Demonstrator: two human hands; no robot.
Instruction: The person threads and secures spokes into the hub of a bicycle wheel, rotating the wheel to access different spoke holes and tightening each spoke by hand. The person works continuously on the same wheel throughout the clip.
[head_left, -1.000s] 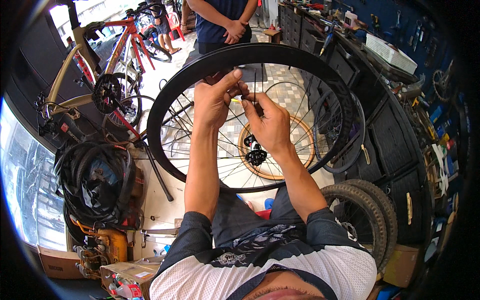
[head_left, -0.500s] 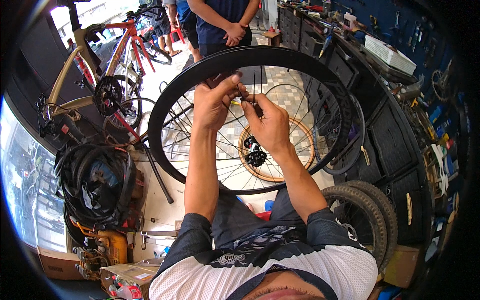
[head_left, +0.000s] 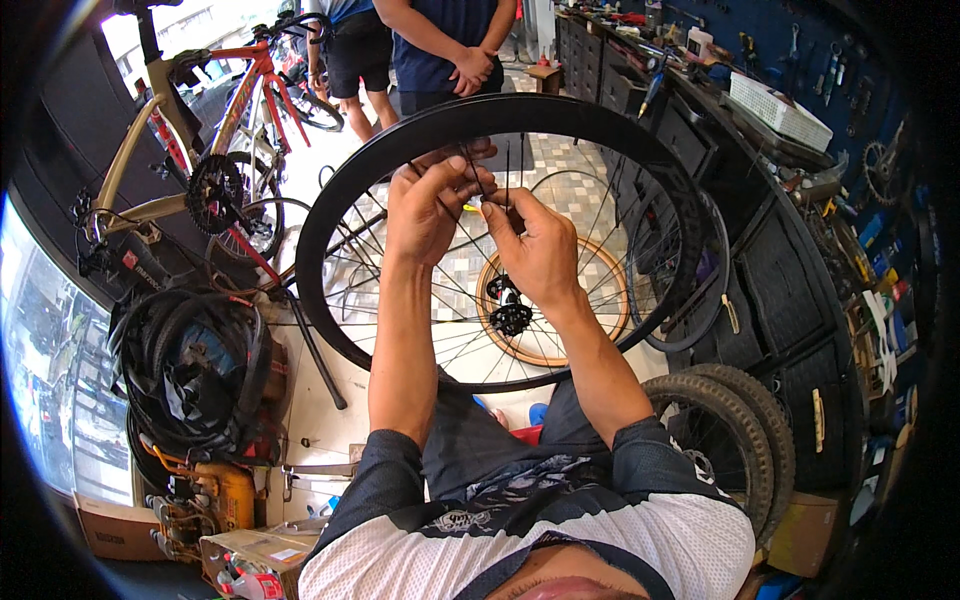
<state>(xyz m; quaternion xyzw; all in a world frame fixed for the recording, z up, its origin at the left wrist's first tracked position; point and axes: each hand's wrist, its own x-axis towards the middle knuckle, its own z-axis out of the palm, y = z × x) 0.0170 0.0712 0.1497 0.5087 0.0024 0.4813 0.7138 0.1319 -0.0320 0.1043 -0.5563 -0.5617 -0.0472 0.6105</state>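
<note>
A bicycle wheel with a deep black rim (head_left: 335,205) is tilted in front of me, its near edge by my lap. Its black hub (head_left: 512,318) shows below my hands. Inside the far part of the rim, my left hand (head_left: 425,205) is closed, thumb against fingers, around a thin black spoke (head_left: 474,168). Close beside it, my right hand (head_left: 540,245) pinches the lower end of that slanted spoke between thumb and forefinger. Another spoke (head_left: 508,160) stands upright just behind the right fingers. The exact fingertip contact is too small to make out.
Beyond the rim stands a person with clasped hands (head_left: 473,70). Bicycles (head_left: 215,190) and a heap of black tyres (head_left: 165,345) are on the left. Black drawers (head_left: 785,290) line the right, with knobbly tyres (head_left: 770,430) nearer me. A tan-walled wheel (head_left: 622,275) lies beneath.
My left thumb and fingers have shifted slightly around the slanted spoke, which shows more clearly now. The right hand and wheel hardly move. A person in the background has changed place.
</note>
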